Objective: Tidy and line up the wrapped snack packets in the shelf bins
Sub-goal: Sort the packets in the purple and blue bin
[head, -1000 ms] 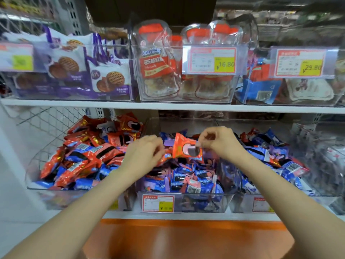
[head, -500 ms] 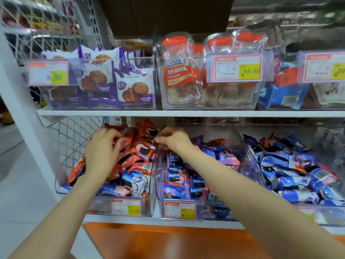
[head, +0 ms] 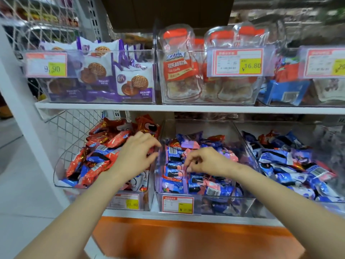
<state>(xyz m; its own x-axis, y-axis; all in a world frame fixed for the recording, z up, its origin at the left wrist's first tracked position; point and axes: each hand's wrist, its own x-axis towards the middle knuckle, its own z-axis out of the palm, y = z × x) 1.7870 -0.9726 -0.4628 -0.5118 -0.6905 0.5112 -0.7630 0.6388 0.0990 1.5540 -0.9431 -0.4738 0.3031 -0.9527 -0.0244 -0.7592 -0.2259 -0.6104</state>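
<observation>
a: what sits at the far left of the lower shelf?

b: the clear left bin (head: 61, 171), heaped with red packets (head: 97, 146). they lie every which way, with some blue ones mixed in near the front.

a: and the left hand?

b: the left hand (head: 138, 154) is low over the right side of that heap, palm down. its fingers are loosely spread and reach toward the neighbouring bin. it grips nothing. i can't tell whether the fingertips touch a packet.

a: next along?

b: the middle bin (head: 240, 135), with a red-bordered price tag (head: 177, 203) on its front. it holds blue and pink packets (head: 211, 187) in a jumble, a few of them on edge near its left wall.

a: the right hand?

b: the right hand (head: 207, 161) is inside that bin, knuckles up. the fingers are curled downward, and the thumb and forefinger are close together right at the packets. i can't make out whether it pinches a wrapper.

a: further right?

b: the right bin (head: 326, 202), full of blue packets (head: 280, 156), untidy too.
</observation>
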